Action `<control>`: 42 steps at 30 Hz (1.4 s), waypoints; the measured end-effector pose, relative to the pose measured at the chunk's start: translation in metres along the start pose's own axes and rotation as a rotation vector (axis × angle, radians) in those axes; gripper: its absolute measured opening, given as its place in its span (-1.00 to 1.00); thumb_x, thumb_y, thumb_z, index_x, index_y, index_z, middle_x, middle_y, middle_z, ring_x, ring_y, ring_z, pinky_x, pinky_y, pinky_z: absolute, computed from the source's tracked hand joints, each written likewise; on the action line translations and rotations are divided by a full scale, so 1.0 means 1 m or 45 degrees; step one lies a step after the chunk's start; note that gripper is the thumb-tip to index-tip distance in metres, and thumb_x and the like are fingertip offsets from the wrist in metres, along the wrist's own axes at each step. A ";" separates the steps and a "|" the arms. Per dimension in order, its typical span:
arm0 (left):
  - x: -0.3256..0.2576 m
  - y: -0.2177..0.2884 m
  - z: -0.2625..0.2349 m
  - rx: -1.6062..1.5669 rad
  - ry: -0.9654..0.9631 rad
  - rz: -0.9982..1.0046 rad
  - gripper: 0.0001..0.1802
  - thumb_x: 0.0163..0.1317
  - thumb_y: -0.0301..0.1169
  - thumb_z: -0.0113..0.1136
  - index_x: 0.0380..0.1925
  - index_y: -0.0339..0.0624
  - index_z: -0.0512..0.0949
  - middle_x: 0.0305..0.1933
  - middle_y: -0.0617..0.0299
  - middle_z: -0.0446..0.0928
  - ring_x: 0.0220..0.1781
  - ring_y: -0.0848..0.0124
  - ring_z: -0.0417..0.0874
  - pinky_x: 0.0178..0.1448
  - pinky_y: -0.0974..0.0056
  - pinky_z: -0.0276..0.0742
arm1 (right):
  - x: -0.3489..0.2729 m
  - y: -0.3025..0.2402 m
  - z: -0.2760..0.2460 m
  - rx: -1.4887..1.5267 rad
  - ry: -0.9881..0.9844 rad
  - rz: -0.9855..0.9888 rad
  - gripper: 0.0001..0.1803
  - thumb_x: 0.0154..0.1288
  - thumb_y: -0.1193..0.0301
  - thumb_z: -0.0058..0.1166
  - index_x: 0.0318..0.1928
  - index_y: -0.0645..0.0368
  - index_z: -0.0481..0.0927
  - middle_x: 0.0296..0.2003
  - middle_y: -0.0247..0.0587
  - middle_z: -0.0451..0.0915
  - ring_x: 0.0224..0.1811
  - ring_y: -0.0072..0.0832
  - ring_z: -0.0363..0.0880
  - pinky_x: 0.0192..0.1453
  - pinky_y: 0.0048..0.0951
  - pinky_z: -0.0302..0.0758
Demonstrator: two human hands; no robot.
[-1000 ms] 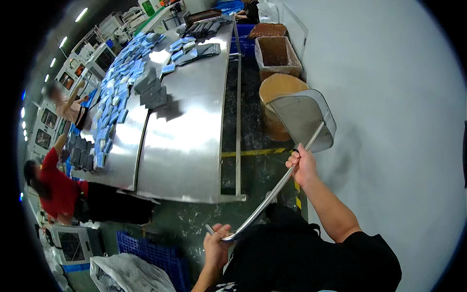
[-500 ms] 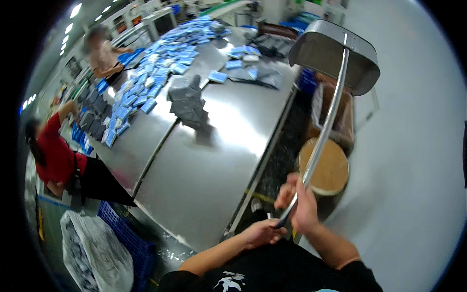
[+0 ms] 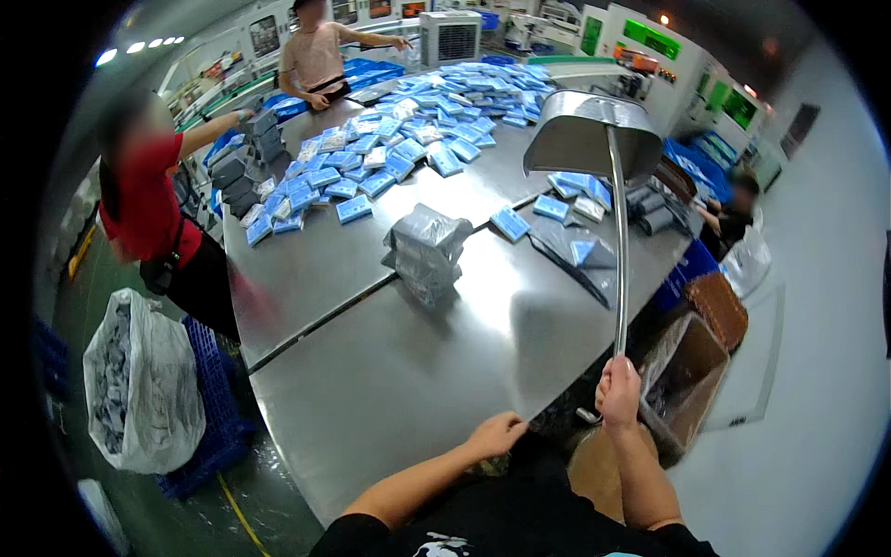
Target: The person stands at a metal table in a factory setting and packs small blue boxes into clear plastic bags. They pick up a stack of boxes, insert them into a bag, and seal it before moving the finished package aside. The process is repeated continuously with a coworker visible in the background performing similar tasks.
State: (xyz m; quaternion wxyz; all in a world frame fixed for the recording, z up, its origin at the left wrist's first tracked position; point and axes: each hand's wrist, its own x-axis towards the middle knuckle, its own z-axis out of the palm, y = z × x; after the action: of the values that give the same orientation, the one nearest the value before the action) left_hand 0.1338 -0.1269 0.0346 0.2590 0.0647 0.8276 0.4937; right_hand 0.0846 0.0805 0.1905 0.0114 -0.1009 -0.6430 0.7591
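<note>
In my right hand I grip the lower part of the pole of a long-handled metal scoop. Its broad curved grey head is raised at the far end, over the table's right part. My left hand is closed loosely at the near edge of the steel table, apart from the pole, and nothing shows in it. A bundle in grey plastic film sits mid-table. Beyond it spreads a heap of blue and white packets. A few more packets and a flat dark plastic bag lie behind the pole.
A person in red stands at the left edge, another at the far side, a third at the right. An open carton stands right of the table. At lower left are a white sack and a blue crate.
My left hand has come off the pole to the table's edge. My right hand holds the pole more upright. The view has turned rightward, bringing in machines at the back right.
</note>
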 end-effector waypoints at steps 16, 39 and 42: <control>0.316 -0.010 -0.061 0.585 1.206 -0.700 -0.23 0.35 -0.11 0.01 0.43 -0.32 0.11 0.53 -0.08 0.07 0.60 0.04 -0.07 0.63 -0.06 -0.23 | 0.510 -0.064 0.102 -0.180 -0.531 -0.101 -0.61 0.51 0.13 -0.17 -0.44 0.08 0.41 -0.70 -0.55 0.23 -0.77 -0.72 0.13 -0.73 -0.56 0.05; 0.320 -0.007 -0.060 0.581 1.179 -0.822 -0.30 0.21 -0.21 0.06 0.34 -0.25 0.27 0.46 -0.04 0.17 0.56 0.01 0.03 0.58 -0.20 -0.19 | 0.877 0.060 0.500 -0.752 -0.666 -0.323 -0.49 0.47 -0.03 -0.19 -0.34 0.17 0.52 -0.66 -0.32 0.38 -0.71 -0.48 0.32 -0.64 -0.36 0.23; 0.320 -0.008 -0.059 0.624 1.182 -0.853 -0.29 0.16 -0.18 0.10 0.34 -0.18 0.30 0.46 0.04 0.20 0.55 0.05 0.07 0.58 -0.18 -0.13 | 0.890 0.081 0.513 -0.871 -0.656 -0.485 -0.44 0.47 -0.03 -0.21 -0.34 0.24 0.54 -0.64 -0.29 0.42 -0.70 -0.42 0.35 -0.63 -0.32 0.29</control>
State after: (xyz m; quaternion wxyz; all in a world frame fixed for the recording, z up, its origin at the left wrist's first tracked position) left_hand -0.1688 -0.0605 -0.0667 -0.0095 -0.3624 0.9185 0.1580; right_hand -0.8638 -0.3020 0.0668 -0.0433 0.2126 -0.8452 0.4884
